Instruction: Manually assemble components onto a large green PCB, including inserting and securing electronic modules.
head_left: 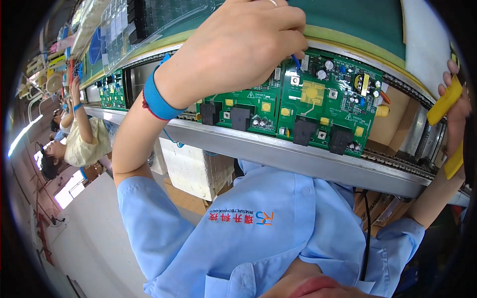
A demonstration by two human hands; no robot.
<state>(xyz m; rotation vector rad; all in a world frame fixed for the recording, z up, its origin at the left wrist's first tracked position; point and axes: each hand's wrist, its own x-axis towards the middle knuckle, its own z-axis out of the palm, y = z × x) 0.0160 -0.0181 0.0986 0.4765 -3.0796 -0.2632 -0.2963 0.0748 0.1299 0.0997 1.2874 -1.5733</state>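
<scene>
My left hand [258, 39], with a blue wrist strap [160, 94] at its wrist, reaches over a green circuit board [318, 110]. Its fingertips pinch a small slim blue part [296, 62] above the board's upper edge; the part's kind cannot be made out. Black blocks, round capacitors and yellow pads sit on this board. Beside it on the left, partly covered by my hand and wrist, lies a second green board [271, 97]. At the far right edge is my right hand [454, 99], crossed by a yellow strip [444, 100]; whether it grips anything is hidden.
Both boards ride between conveyor rails [298, 145] with chains. Another board [112, 90] sits farther left. Clear plastic trays [169, 20] stand at the upper left on a green mat [353, 20]. A cardboard box [390, 124] is beyond the boards. A person [82, 131] works at the left.
</scene>
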